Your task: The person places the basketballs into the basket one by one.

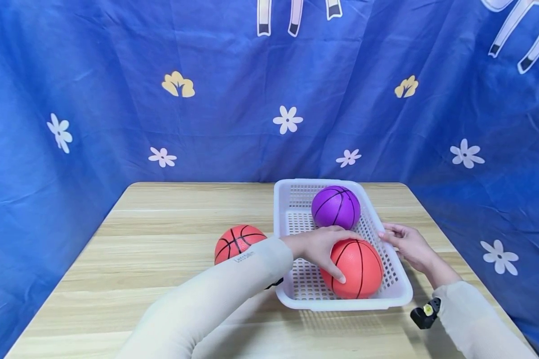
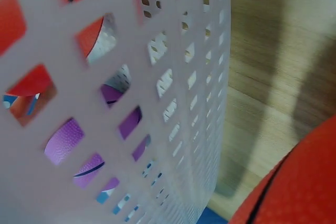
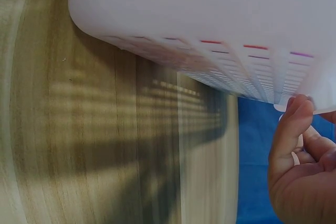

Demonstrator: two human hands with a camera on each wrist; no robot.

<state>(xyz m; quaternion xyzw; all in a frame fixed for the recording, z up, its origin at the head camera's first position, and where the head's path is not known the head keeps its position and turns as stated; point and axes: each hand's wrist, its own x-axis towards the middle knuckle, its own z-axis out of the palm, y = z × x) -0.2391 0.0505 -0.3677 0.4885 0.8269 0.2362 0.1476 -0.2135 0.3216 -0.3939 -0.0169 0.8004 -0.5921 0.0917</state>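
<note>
A red toy basketball [image 1: 358,271] sits in the near end of the white plastic basket [image 1: 341,303]. My left hand [image 1: 319,247] grips it from the left, thumb on its near side and fingers over its top. A purple toy basketball [image 1: 335,208] lies at the basket's far end. At the right rim, my right hand [image 1: 406,245] holds the basket edge, thumb on the rim and the other fingers outside. In the right wrist view the right thumb [image 3: 295,119] meets the rim. The basket wall [image 2: 131,77] blocks the left hand from the left wrist view.
Left of the basket another red toy basketball [image 1: 238,243] rests on the wooden table [image 1: 161,239], partly covered by the left sleeve. A blue patterned curtain [image 1: 224,124] hangs behind the table and along both sides.
</note>
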